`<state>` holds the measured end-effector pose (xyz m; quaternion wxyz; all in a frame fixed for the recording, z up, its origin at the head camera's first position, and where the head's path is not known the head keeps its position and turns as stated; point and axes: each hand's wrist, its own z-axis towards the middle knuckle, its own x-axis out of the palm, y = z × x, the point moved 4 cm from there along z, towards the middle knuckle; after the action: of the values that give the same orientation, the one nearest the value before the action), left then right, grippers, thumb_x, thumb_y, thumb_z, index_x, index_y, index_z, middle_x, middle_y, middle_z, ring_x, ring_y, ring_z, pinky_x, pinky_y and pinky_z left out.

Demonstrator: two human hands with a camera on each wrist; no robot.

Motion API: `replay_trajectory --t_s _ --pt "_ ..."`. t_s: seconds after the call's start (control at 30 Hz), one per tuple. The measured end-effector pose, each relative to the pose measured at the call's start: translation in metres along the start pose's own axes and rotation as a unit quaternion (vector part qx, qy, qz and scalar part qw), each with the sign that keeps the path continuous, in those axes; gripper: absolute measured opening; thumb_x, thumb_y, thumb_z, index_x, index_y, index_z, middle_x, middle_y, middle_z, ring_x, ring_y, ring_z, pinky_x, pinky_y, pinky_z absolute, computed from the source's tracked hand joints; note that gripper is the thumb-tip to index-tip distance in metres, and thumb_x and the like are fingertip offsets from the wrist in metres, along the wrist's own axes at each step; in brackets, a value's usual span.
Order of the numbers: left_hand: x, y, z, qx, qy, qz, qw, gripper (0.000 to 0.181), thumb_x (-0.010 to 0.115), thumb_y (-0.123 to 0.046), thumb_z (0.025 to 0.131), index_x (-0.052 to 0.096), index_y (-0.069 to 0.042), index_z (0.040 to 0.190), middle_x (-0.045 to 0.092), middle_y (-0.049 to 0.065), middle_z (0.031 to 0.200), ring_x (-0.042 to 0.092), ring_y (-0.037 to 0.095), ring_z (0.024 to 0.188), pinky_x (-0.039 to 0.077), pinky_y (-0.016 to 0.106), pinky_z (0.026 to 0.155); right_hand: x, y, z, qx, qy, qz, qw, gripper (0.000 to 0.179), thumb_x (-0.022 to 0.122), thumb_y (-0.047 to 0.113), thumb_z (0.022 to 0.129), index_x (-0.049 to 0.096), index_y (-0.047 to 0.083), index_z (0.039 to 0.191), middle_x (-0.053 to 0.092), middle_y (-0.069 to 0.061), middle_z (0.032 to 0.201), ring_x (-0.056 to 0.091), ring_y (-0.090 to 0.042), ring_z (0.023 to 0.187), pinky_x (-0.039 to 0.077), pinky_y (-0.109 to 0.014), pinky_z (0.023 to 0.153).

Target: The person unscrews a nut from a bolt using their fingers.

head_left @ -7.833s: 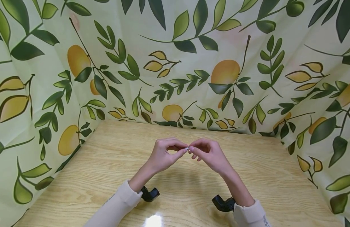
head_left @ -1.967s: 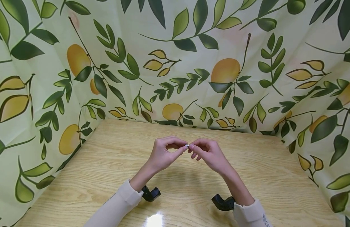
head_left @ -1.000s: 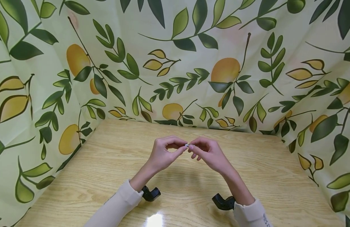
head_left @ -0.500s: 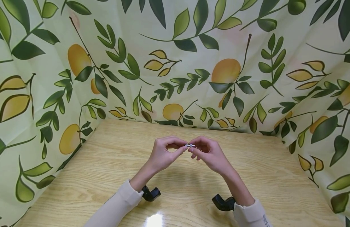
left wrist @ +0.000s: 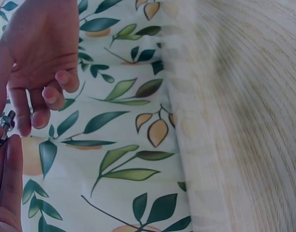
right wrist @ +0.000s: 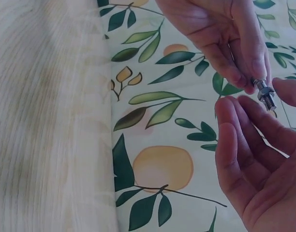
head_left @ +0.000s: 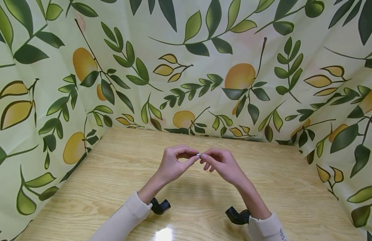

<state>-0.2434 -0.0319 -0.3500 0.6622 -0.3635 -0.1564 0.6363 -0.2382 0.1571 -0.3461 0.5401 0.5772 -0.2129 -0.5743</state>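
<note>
In the right wrist view, a small metal bolt [right wrist: 270, 103] with a threaded end carries a hex nut [right wrist: 265, 93] partway along. My left hand [head_left: 175, 164] pinches the bolt's other end between thumb and fingertips, so that end is hidden. From the opposite side, my right hand [head_left: 223, 166] has its thumb and index finger curled around the nut and threaded end. Its thumb [right wrist: 288, 93] lies close beside the nut; firm contact is hard to make out. The remaining right fingers hang loosely curled. Both hands are held above the table.
Beneath the hands is a light wood-grain table [head_left: 137, 150]. A cloth printed with leaves and fruit [head_left: 186, 93] surrounds its back and sides. Black curved mounts [head_left: 238, 216] sit at both wrists, by the sleeves [head_left: 128, 214].
Half a second ago the right fingers were spread and more of the bolt and nut showed; now they have come back over it. The left hand stays in place.
</note>
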Motion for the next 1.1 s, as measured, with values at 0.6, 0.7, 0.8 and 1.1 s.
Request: replay_trajectory --t_s 0.6,0.7,0.8,1.1 --pt "-0.0004 0.0002 0.0004 -0.007 -0.003 0.003 1.0000 0.010 0.081 -0.004 0.088 0.080 -0.005 0.098 0.080 0.008 0.093 0.077 0.014 0.081 0.066 0.028 0.074 0.0012 0.0010 -0.0013 -0.024 -0.027 0.002 0.9994 0.020 0.072 0.011 0.097 0.069 0.003 0.115 0.072 -0.016 0.100 0.073 -0.027 0.075 0.064 -0.036 0.065" --pt "0.0005 0.0013 0.0005 -0.004 -0.001 0.004 1.0000 0.009 0.081 -0.005 0.089 0.080 -0.005 0.098 0.080 0.008 0.093 0.077 0.014 0.080 0.066 0.028 0.073 0.0005 0.0008 -0.0018 -0.023 -0.031 0.000 0.9992 0.021 0.072 0.011 0.097 0.069 0.002 0.116 0.073 -0.018 0.102 0.073 -0.029 0.075 0.065 -0.039 0.066" --pt "0.0011 0.0017 0.0003 0.003 0.000 0.003 1.0000 0.009 0.080 -0.005 0.089 0.080 -0.004 0.098 0.080 0.009 0.092 0.077 0.017 0.080 0.066 0.028 0.074 0.0001 0.0008 -0.0015 -0.014 -0.028 0.003 0.9995 0.021 0.069 0.015 0.100 0.070 0.001 0.116 0.073 -0.019 0.102 0.073 -0.027 0.076 0.064 -0.038 0.066" --pt "0.0010 0.0005 0.0000 0.001 -0.001 0.004 1.0000 0.009 0.081 -0.005 0.089 0.080 -0.004 0.097 0.080 0.009 0.094 0.077 0.015 0.082 0.066 0.028 0.075 0.0014 -0.0011 0.0019 -0.015 0.001 0.010 0.9998 0.022 0.060 0.016 0.106 0.071 -0.003 0.109 0.073 -0.021 0.097 0.072 -0.019 0.074 0.063 -0.034 0.064"
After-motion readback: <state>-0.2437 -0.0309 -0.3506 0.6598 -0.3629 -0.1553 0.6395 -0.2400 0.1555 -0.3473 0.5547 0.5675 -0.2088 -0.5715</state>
